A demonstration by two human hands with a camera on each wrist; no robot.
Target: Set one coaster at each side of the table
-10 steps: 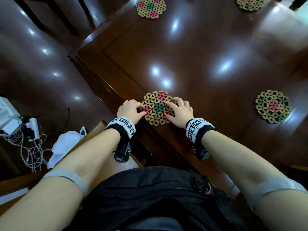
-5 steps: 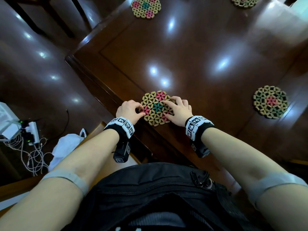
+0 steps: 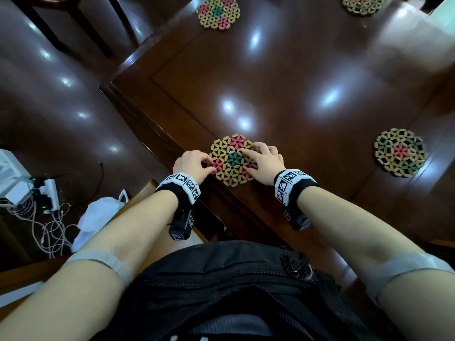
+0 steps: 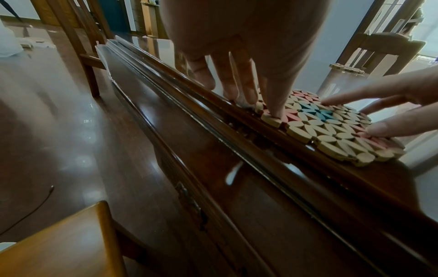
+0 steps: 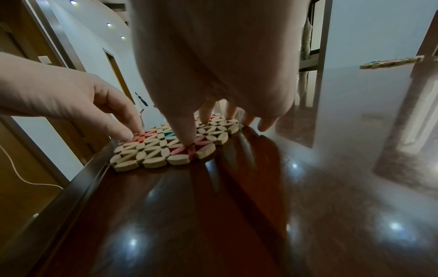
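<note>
A round woven coaster [image 3: 233,158] with pink and teal flowers lies flat at the near edge of the dark wooden table [image 3: 295,82]. My left hand [image 3: 205,166] is at its left rim. The thumb presses down on the coaster [image 4: 331,131], and the fingers [image 4: 239,88] touch the table's rim beside it. My right hand [image 3: 256,159] lies on its right side, with fingertips and thumb [image 5: 187,138] pressing on top of the coaster [image 5: 151,151]. Three more coasters lie at the far left [image 3: 218,12], far right [image 3: 362,3] and right side [image 3: 400,153].
A wooden chair seat [image 4: 59,243] stands just left of me below the table edge. Another chair [image 4: 78,46] stands further along that side. On the floor at the left are a power strip with cables [image 3: 44,193] and a white bag [image 3: 98,217].
Both hands stay on the near coaster, which has not visibly moved. Only the head view has shifted slightly.
</note>
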